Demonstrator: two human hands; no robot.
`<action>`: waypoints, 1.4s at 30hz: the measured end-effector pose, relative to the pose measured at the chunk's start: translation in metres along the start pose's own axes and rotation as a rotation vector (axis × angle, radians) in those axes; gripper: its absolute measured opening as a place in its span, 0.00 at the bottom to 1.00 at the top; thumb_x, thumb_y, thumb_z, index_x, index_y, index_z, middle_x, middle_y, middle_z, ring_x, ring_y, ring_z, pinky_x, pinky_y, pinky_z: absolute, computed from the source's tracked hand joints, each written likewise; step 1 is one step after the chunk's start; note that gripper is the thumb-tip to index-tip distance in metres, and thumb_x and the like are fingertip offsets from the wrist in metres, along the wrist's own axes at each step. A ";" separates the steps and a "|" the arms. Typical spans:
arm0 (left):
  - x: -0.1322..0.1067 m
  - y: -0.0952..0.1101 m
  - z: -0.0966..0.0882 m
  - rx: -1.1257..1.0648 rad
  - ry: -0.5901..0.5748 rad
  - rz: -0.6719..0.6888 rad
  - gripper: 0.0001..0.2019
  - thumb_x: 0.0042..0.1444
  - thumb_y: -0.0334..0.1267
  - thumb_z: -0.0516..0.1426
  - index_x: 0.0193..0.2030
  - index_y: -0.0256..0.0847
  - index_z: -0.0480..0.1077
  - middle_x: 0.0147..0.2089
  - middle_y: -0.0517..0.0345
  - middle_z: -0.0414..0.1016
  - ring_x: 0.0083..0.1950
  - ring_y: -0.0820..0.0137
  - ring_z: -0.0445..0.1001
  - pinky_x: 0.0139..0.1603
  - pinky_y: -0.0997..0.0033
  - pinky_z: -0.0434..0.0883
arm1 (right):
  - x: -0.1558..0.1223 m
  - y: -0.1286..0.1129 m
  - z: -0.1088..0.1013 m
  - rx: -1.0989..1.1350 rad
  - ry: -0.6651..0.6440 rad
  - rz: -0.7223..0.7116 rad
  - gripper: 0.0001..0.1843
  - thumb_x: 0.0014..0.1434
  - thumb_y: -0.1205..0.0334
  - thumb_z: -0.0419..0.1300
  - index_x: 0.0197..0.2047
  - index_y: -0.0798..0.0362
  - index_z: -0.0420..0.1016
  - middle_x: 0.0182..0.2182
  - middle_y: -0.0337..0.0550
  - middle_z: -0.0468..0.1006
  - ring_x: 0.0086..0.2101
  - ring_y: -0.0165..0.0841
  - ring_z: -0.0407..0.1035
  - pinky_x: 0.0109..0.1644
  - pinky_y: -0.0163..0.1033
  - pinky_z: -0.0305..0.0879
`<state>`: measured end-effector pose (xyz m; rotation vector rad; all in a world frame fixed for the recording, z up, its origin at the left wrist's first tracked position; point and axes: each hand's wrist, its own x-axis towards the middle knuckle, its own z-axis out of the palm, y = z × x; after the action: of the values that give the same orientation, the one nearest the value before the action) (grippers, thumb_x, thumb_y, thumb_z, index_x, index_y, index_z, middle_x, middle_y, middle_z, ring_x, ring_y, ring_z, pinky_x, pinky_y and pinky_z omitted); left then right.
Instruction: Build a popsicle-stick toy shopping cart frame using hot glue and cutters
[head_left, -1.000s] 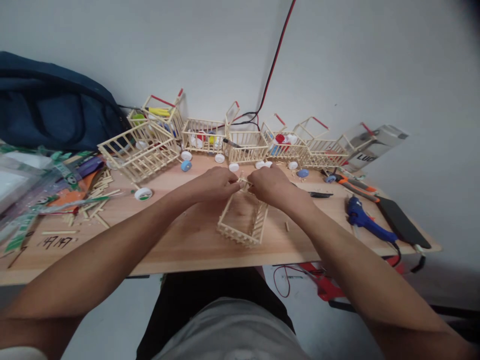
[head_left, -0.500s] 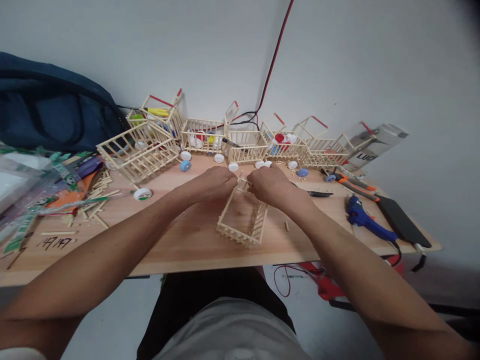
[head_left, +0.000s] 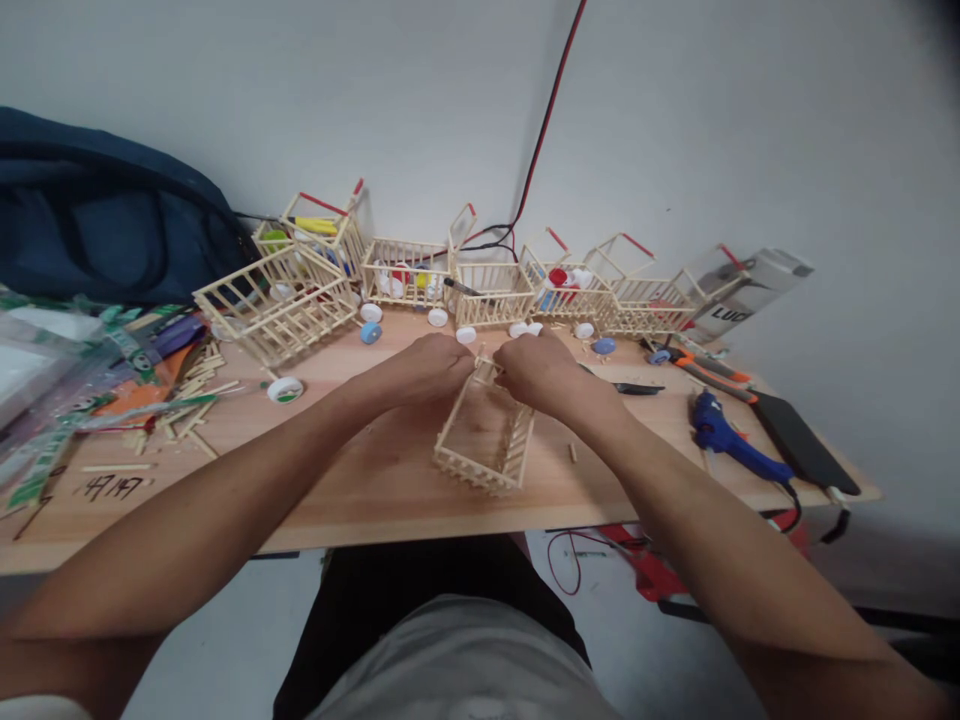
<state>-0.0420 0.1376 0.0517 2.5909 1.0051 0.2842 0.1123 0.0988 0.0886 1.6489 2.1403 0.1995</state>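
A small open basket built of thin wooden sticks (head_left: 486, 440) rests on the wooden table (head_left: 360, 490) in front of me. My left hand (head_left: 424, 367) and my right hand (head_left: 536, 372) meet at its far end, both with fingers pinched together on the basket's far wall of sticks. The fingertips hide the exact spot they press.
A row of finished stick carts (head_left: 480, 280) with red handles and bottle-cap wheels lines the wall. Loose sticks and packets (head_left: 161, 405) lie at left beside a dark blue bag (head_left: 105, 225). A blue glue gun (head_left: 724, 435), pliers (head_left: 709, 372) and a black slab (head_left: 802, 442) lie at right.
Both hands have stayed pinched at the basket's far end; the far wall of sticks now stands a little more upright against the frame.
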 end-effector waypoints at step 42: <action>0.000 -0.002 0.004 0.011 0.017 0.007 0.16 0.58 0.36 0.43 0.23 0.38 0.63 0.29 0.51 0.72 0.31 0.68 0.65 0.35 0.67 0.60 | -0.002 -0.001 -0.001 -0.003 -0.005 0.010 0.14 0.62 0.67 0.55 0.44 0.60 0.80 0.42 0.59 0.81 0.47 0.45 0.74 0.52 0.47 0.61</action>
<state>-0.0420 0.1384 0.0468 2.6063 1.0058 0.3044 0.1108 0.0971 0.0896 1.6566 2.1274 0.2014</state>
